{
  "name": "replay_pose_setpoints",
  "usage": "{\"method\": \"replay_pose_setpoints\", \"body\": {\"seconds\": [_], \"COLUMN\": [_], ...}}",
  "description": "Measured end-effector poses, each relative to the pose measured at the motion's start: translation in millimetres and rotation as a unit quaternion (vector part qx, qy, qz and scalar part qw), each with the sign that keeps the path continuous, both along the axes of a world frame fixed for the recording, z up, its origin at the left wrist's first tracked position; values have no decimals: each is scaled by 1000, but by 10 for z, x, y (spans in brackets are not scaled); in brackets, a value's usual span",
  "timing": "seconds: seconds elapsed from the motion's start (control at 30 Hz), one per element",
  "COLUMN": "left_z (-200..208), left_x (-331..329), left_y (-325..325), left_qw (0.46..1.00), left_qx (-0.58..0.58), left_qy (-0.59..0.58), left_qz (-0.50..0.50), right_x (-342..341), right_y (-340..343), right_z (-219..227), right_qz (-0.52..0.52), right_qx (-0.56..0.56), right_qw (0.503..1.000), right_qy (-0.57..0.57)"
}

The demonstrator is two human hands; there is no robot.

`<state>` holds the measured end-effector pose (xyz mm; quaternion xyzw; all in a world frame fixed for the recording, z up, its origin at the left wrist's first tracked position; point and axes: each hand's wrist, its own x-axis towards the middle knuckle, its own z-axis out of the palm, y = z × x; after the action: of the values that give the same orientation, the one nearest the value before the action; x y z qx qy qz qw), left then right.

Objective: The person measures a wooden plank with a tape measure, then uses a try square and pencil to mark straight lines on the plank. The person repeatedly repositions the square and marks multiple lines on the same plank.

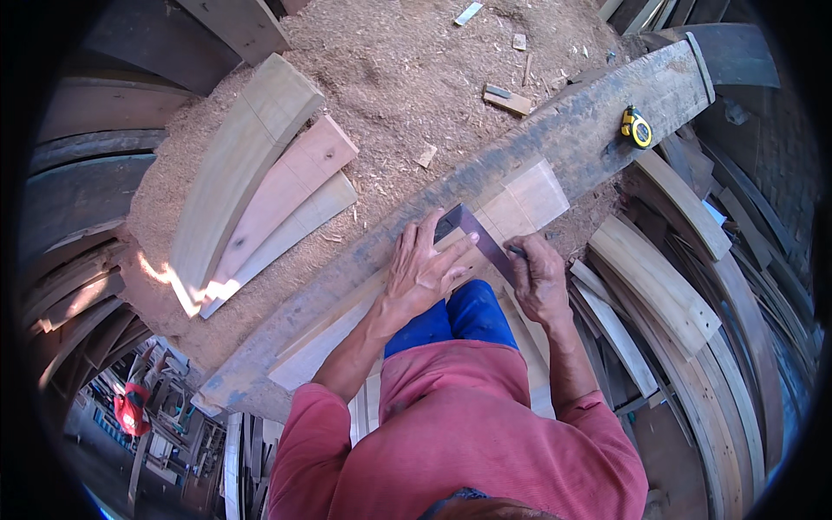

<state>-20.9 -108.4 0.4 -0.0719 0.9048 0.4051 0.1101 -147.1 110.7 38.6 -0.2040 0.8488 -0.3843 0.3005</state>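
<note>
A long pale board lies along the old workbench plank in front of me, with thin lines drawn across its far right end. A dark try square rests across this board. My left hand holds the square down near its corner, fingers and thumb spread around it. At the other end of the blade, my right hand is closed in a pinch around a short dark marking tool, perhaps a pencil. Its tip is close to the blade's edge.
A yellow and black tape measure sits toward the plank's far right end. Three cut boards lie on the sawdust at left. Stacked planks stand close on my right. A person in red is at the lower left distance.
</note>
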Motion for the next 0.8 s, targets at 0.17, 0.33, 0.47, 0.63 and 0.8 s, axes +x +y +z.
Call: {"method": "replay_pose_setpoints", "body": {"seconds": [0.17, 0.33, 0.47, 0.63, 0.8], "left_z": [-34, -58, -74, -105, -127], "left_x": [51, 54, 60, 73, 82], "left_y": [29, 50, 64, 67, 68], "left_qw": [1000, 1000, 1000, 1000, 1000], "left_qx": [-12, -9, -15, -12, -6], "left_qy": [-18, -9, -13, -8, -3], "left_qz": [7, 14, 10, 8, 8], "right_x": [116, 186, 230, 243, 232], "right_y": [-244, -275, -281, -296, -309], "right_z": [-187, -254, -283, -293, -279], "right_qz": [35, 27, 6, 1, -1], "right_qx": [-10, -10, -6, 9, 6], "right_qw": [997, 993, 995, 993, 994], "right_qy": [61, 114, 104, 118, 113]}}
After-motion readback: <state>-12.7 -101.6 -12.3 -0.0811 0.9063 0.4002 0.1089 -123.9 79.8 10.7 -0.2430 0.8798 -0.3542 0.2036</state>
